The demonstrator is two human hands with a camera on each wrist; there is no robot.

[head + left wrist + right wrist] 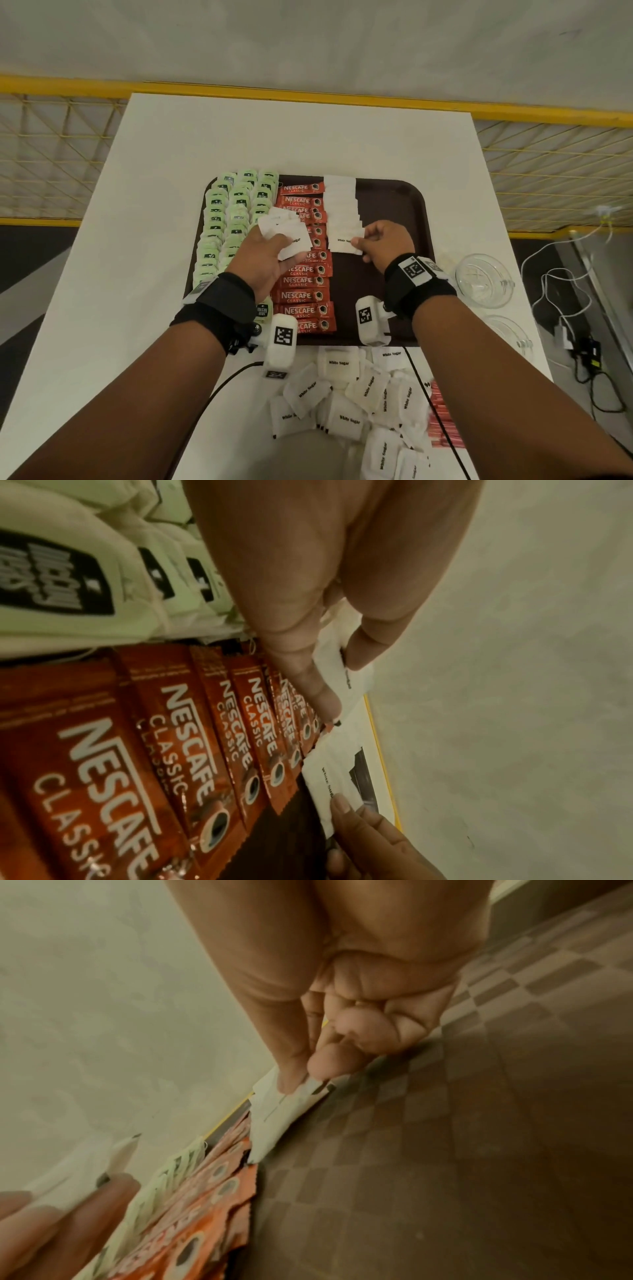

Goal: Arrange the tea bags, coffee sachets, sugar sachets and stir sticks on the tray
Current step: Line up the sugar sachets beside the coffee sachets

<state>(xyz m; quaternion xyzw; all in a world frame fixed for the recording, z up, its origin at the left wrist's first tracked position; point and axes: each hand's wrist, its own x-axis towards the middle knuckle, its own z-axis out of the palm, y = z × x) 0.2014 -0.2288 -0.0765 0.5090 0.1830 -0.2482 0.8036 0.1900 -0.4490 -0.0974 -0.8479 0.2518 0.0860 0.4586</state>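
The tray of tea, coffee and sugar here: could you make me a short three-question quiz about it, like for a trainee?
1. True or false: the coffee sachets lie in a column between the tea bags and the row of sugar sachets on the tray.
2. Which hand holds a bunch of sugar sachets in its grip? A) left hand B) right hand C) neither
3. Where do the loose sugar sachets not yet arranged lie?

Key:
1. True.
2. A. The right hand pinches only a single sachet at the near end of the row.
3. On the white table, in a pile in front of the tray's near edge.
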